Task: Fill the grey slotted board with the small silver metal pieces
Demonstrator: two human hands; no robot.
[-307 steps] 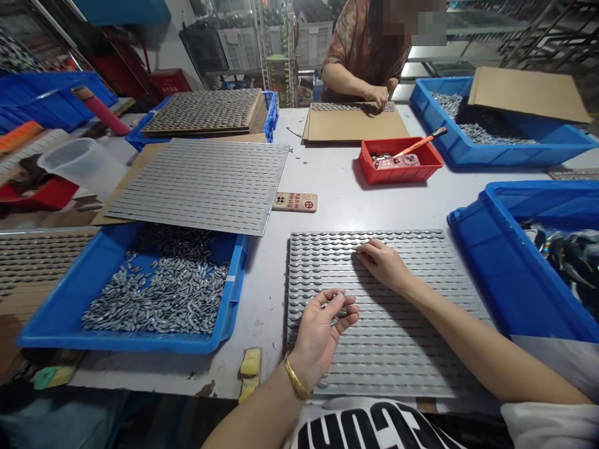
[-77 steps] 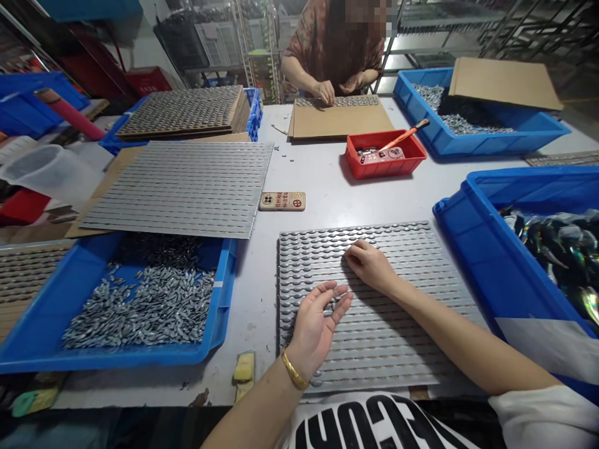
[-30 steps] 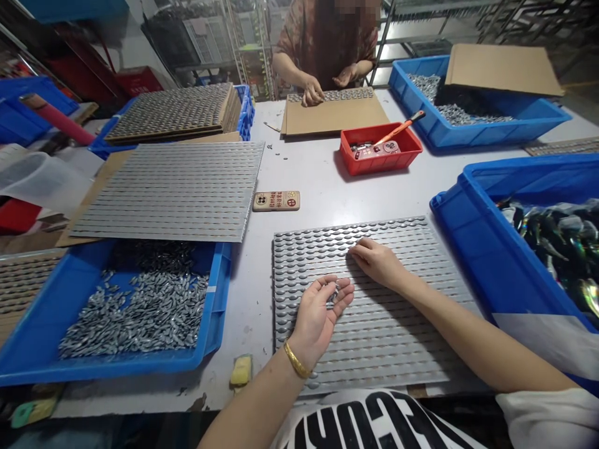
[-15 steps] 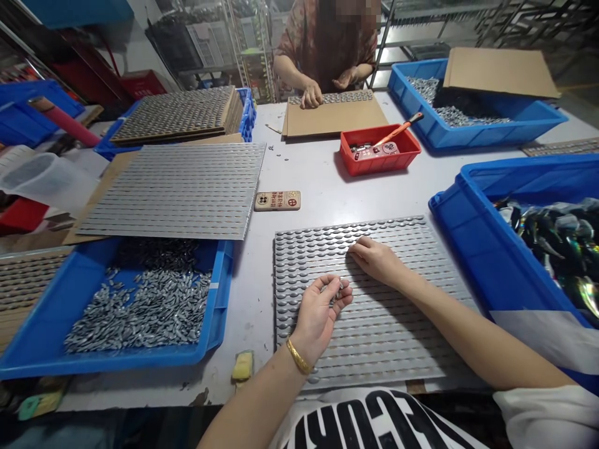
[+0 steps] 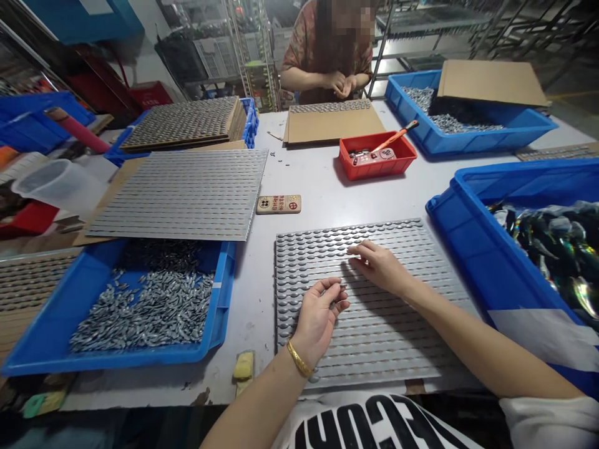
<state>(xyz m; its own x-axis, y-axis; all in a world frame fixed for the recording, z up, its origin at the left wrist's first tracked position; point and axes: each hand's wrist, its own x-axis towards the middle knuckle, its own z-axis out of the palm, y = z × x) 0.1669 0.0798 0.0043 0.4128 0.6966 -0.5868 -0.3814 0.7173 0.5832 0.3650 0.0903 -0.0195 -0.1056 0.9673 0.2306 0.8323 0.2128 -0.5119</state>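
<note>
A grey slotted board (image 5: pixel 374 337) lies in front of me, with small grey metal pieces (image 5: pixel 290 262) seated in rows along its left side and far edge. My left hand (image 5: pixel 321 312), wearing a gold bracelet (image 5: pixel 298 358), is above the board's left half, palm up. Its fingers are curled round small metal pieces, with one tip showing by the thumb. My right hand (image 5: pixel 377 265) hovers over the far rows, its thumb and fingertips close together; whatever they may hold is too small to make out.
At left, a blue bin (image 5: pixel 213 324) of loose metal pieces sits partly under another slotted board (image 5: pixel 182 193). A phone-like case (image 5: pixel 279 204), a red tray (image 5: pixel 379 165) and a right-hand blue bin (image 5: pixel 468 249) stand around. Across the table, a co-worker (image 5: pixel 322 68) sits behind cardboard (image 5: pixel 334 128).
My right hand has risen slightly off the far rows, and my left fingers have shifted a little. The co-worker's hands have left the cardboard and come together. The view has tilted slightly.
</note>
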